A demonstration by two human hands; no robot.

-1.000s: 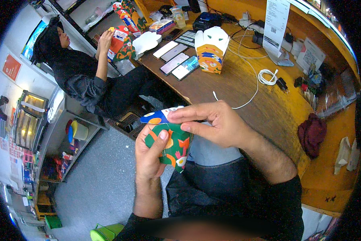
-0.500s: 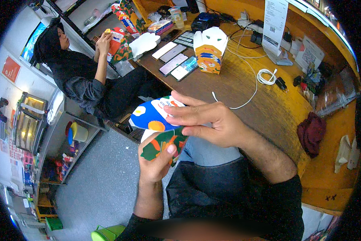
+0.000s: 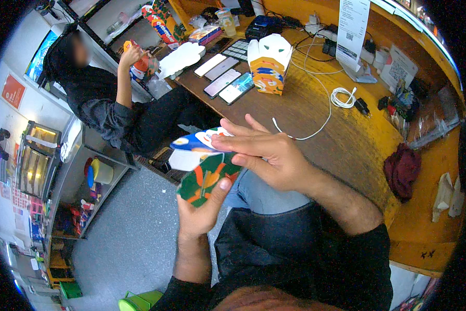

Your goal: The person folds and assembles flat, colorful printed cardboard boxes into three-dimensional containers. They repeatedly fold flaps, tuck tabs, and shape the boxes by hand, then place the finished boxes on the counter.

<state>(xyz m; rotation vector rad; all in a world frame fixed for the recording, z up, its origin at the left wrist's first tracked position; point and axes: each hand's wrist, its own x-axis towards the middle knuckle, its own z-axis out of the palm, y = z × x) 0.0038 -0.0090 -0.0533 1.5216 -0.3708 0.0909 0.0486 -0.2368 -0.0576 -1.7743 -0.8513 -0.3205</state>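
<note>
A partly folded cardboard food box (image 3: 204,179) is above my lap, its panels printed in green and orange camouflage, with a blue and white flap on top. My left hand (image 3: 204,210) grips its lower end, with the thumb against the green panel. Across the blue flap lie the straight fingers of my right hand (image 3: 274,158); its thumb presses lower, by the green panel's edge. White inner cardboard (image 3: 184,160) shows between the two panels. A finished-looking box of similar print (image 3: 269,67) stands upright on the wooden table (image 3: 300,111), beyond my right hand.
Several phones (image 3: 236,88) lie left of the standing box. A white cable (image 3: 343,98) coils on the table's right. Flat white cartons (image 3: 181,59) rest at the table's far-left edge, beside a seated co-worker (image 3: 98,103) handling another box. A maroon cloth (image 3: 401,171) lies far right.
The box has tilted in my hands, so the blue flap shows narrower and more green panel shows. My right index finger has lifted. The co-worker's hand and box have shifted.
</note>
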